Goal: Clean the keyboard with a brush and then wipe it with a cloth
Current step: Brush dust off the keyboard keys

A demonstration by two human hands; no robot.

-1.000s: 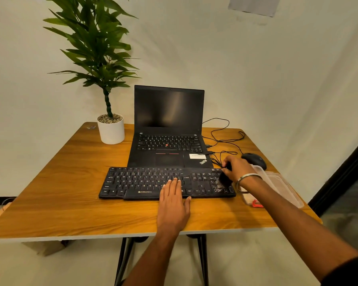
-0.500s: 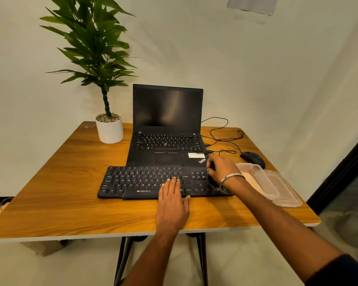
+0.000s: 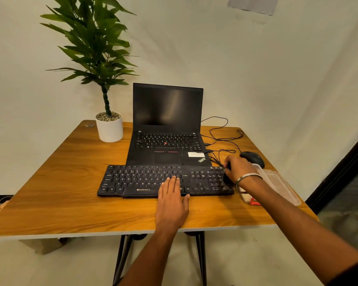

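Note:
A black keyboard (image 3: 145, 180) lies across the wooden table (image 3: 60, 193) in front of a laptop. My left hand (image 3: 172, 201) rests flat on the keyboard's front middle, fingers straight. My right hand (image 3: 239, 169), with a bangle on the wrist, grips a dark brush (image 3: 226, 180) at the keyboard's right end, over the number pad. Most of the brush is hidden under the hand. No cloth can be made out.
An open black laptop (image 3: 166, 129) stands behind the keyboard, with a potted plant (image 3: 109, 126) to its left. Cables (image 3: 221, 139) and a black mouse (image 3: 253, 158) lie at the right rear. A clear plastic container (image 3: 281, 184) sits by the right edge.
My right hand with the brush swept left along the keyboard half a second ago and is now back at the right end. The left hand has stayed in place.

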